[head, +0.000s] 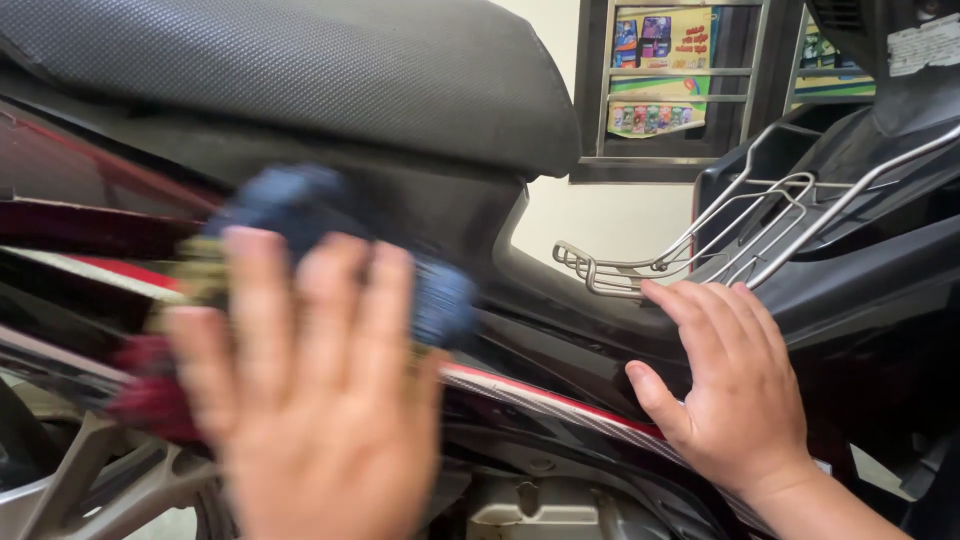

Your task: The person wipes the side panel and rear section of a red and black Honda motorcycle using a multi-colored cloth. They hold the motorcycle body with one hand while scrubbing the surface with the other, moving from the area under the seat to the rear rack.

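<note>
The left hand [320, 400] lay in the left foreground, blurred, fingers spread and pressed flat over a bunched cloth [320, 215] of blue, with red and yellowish parts showing at its left edge. The cloth sat against the dark side panel [90, 180] of a motorcycle, directly below the textured black seat [300, 70] that crossed the top of the view. Whether the fingers curled round the cloth or only pushed on it could not be told through the blur. Below that hand, a grey metal frame part [90, 480] and part of the engine casing [530, 510] showed near the lower edge.

A red and white stripe [540, 395] ran along the lower bodywork from the cloth toward the right. The right hand [735, 390] rested open, palm down and grasping nothing, on the black plastic body [860, 290] just beside this stripe. Its fingertips [665, 295] reached close to the front edge of a bare steel wire rack [690, 250], which lay over the black footwell between the seat and the front of the motorcycle.

Behind the motorcycle stood a pale wall [590, 215]. A dark-framed window [690, 85] with metal bars carried colourful posters behind the bars. No bench was visible.
</note>
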